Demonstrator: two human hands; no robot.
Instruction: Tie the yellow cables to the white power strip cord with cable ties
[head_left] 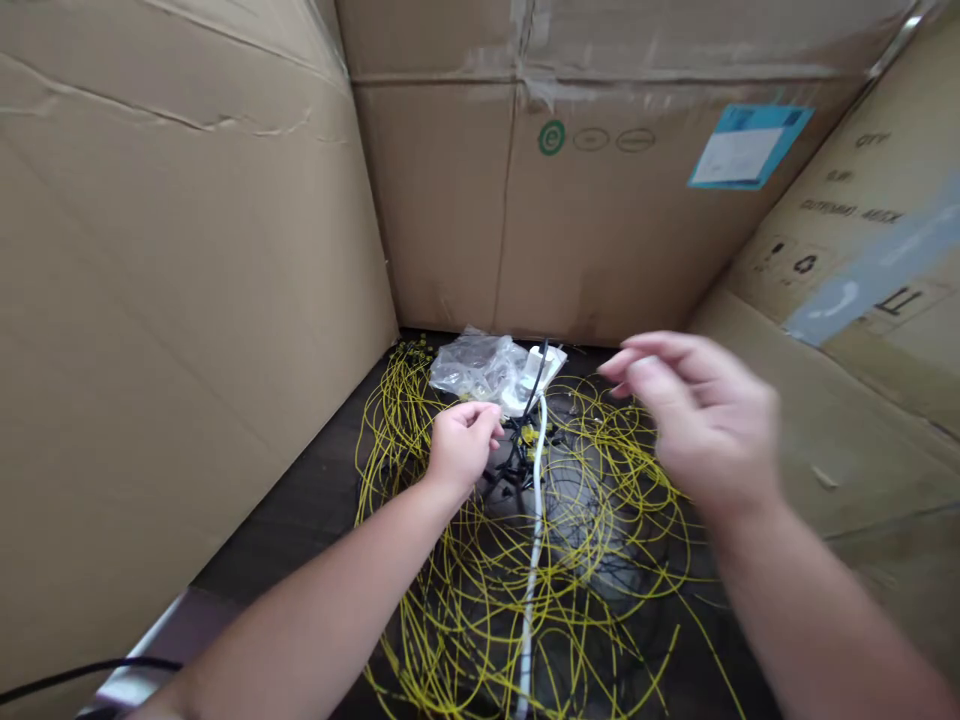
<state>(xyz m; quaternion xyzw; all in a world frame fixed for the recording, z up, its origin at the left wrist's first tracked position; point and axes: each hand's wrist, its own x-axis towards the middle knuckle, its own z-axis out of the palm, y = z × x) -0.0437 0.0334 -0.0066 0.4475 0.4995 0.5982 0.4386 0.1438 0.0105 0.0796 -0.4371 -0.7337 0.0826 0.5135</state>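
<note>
My left hand (463,445) is closed in a pinch over the middle of a tangle of thin yellow wires (480,600). Just right of its fingertips lie small black pieces (514,470). Whatever sits between those fingers is hidden. My right hand (701,420) is raised at the right side of the wires, slightly blurred. Its fingers are curled with the thumb against them, and I cannot make out anything in them. A white cable (537,500) runs between the hands up to a white power strip (546,368), and a black cable (538,375) crosses the strip.
A crumpled clear plastic bag (476,365) lies beside the strip. Large cardboard boxes stand close around the dark surface: one on the left (187,250), one behind (450,200), one on the right (847,330). Another black cable (90,670) enters at lower left.
</note>
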